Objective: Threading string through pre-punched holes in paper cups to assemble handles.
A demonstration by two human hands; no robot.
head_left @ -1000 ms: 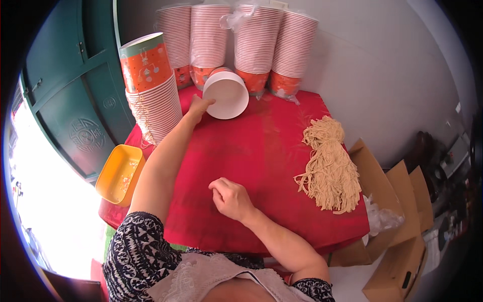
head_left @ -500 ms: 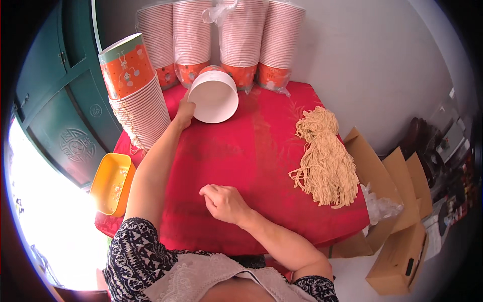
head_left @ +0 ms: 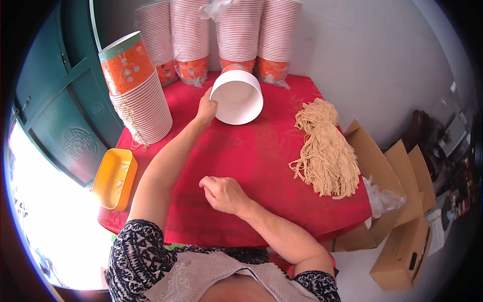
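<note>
Red-clothed table [head_left: 271, 211], with wrapped bucket stacks [head_left: 189, 38] along its far side. Before them, one loose bucket [head_left: 237, 98] tips its mouth nearward, its edge grasped by the left hand [head_left: 207, 109]. The right hand [head_left: 225, 196] has its fingers curled, around what, if anything, I can't tell. Handling the loose bucket seems the step; next calls for a steady left grip.

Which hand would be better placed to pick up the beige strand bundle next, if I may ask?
Probably the right hand: it is nearer the beige strand bundle and shows nothing in its grasp, while the left hand is farther away, holding the tipped paper tub.
</note>
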